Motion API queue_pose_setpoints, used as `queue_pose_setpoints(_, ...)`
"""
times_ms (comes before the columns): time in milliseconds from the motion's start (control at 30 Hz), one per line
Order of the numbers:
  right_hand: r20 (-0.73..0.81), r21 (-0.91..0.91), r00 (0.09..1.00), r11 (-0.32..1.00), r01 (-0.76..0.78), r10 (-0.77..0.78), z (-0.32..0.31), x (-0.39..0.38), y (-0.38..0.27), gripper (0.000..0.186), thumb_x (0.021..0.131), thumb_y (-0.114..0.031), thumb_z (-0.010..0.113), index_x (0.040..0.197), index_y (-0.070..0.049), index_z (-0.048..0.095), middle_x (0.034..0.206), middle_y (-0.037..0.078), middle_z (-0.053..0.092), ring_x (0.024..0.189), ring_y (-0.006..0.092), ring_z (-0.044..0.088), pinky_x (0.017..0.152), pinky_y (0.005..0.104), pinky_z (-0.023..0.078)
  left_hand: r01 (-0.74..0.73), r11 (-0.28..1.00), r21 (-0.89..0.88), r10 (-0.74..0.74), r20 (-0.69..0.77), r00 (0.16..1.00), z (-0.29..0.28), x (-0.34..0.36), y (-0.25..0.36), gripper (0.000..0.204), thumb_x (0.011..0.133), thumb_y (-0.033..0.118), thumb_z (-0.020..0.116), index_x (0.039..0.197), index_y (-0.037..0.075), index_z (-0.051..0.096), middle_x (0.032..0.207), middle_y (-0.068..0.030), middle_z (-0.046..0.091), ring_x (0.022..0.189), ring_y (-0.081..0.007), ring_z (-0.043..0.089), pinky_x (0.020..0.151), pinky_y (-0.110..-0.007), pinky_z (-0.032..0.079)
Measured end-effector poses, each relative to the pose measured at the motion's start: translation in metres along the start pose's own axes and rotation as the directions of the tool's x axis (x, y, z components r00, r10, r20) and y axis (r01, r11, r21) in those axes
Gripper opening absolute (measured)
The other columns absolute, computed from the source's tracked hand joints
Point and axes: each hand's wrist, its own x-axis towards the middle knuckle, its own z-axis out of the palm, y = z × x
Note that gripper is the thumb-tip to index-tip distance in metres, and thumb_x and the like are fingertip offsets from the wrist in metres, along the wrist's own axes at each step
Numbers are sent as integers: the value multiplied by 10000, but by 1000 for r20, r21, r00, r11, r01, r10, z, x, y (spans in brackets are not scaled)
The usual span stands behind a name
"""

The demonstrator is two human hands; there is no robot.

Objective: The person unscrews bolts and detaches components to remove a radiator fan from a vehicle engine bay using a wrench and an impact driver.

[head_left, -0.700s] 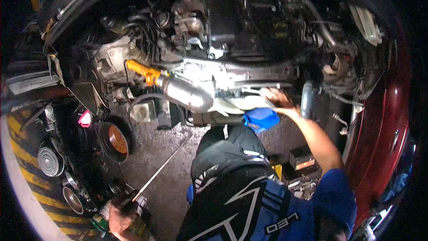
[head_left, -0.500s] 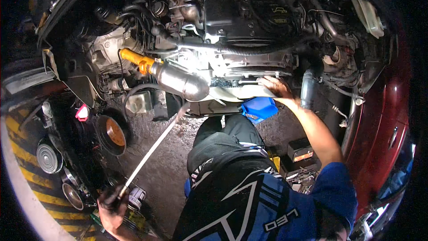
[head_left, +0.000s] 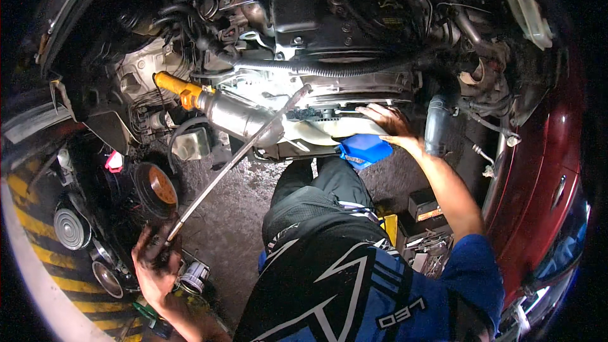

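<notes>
My left hand [head_left: 158,256], dark with grime, is closed around the lower end of a long thin brush [head_left: 218,180]. The brush slants up to the right, its dark, bristly-looking tip over the front of the engine. My right hand [head_left: 389,128] grips the right end of a cream plastic fan blade [head_left: 329,130], fingers above and thumb below. Just under that hand is a blue plastic piece [head_left: 365,150]. A lamp with a metal hood [head_left: 237,116] and yellow handle [head_left: 174,87] lies left of the blade, partly behind the brush, lighting the engine.
A ribbed black hose [head_left: 329,71] crosses before the engine cover [head_left: 316,3]. A grey pipe [head_left: 437,123] stands right of my right hand. On the floor are a round pan [head_left: 156,189], a battery [head_left: 424,206] and loose tools [head_left: 430,253]. Red bodywork [head_left: 538,209] borders the right.
My left hand has moved up and slightly left, pushing the brush tip up and right over the lamp hood toward the engine. My right hand stays on the fan blade; the view has shifted slightly.
</notes>
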Motion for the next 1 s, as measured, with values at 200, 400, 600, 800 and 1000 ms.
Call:
queue_pose_setpoints(200, -135, -98, 988, 993, 60, -73, -11, 1, -27, 457, 922, -355, 411, 1345, -186, 440, 1268, 165, 500, 1132, 338, 508, 980, 423, 380, -195, 979, 50, 200, -122, 972, 0, -3, -4, 370, 704, -10, 635, 1070, 40, 647, 928, -169, 649, 760, -331, 613, 723, -367, 484)
queue_pose_setpoints(400, -195, -304, 981, 952, -41, -20, 13, 1, -4, 476, 849, -334, 473, 1269, -111, 485, 1152, 112, 568, 981, 293, 588, 857, 409, 463, -99, 994, 54, 102, -63, 993, 5, 2, 0, 367, 709, 10, 638, 1073, 56, 649, 994, -144, 663, 807, -335, 615, 831, -389, 463)
queue_pose_setpoints(600, -252, -293, 959, 955, 53, -131, 8, -2, -6, 441, 857, -365, 451, 1202, -95, 500, 1097, 152, 583, 1003, 322, 573, 883, 435, 442, -68, 998, 15, 69, -84, 994, 11, -5, -2, 373, 698, 18, 640, 1065, 82, 658, 1022, -110, 666, 832, -339, 607, 846, -386, 456)
queue_pose_setpoints(800, -200, -243, 978, 970, 11, -61, 9, -1, -5, 482, 845, -410, 464, 1216, -109, 528, 1164, 126, 580, 1030, 318, 573, 889, 409, 445, -124, 987, 100, 133, -96, 986, 13, -4, 1, 385, 687, 4, 640, 1065, 73, 656, 1005, -130, 661, 823, -335, 608, 812, -377, 463)
queue_pose_setpoints(1000, -187, -264, 974, 961, 76, -129, 11, -3, 2, 506, 842, -420, 449, 1247, -122, 506, 1210, 131, 544, 1083, 322, 543, 934, 419, 417, 113, 994, 7, -113, 40, 993, 9, -15, -4, 448, 689, 73, 608, 1137, 55, 618, 1148, -141, 612, 1069, -377, 529, 992, -439, 371)
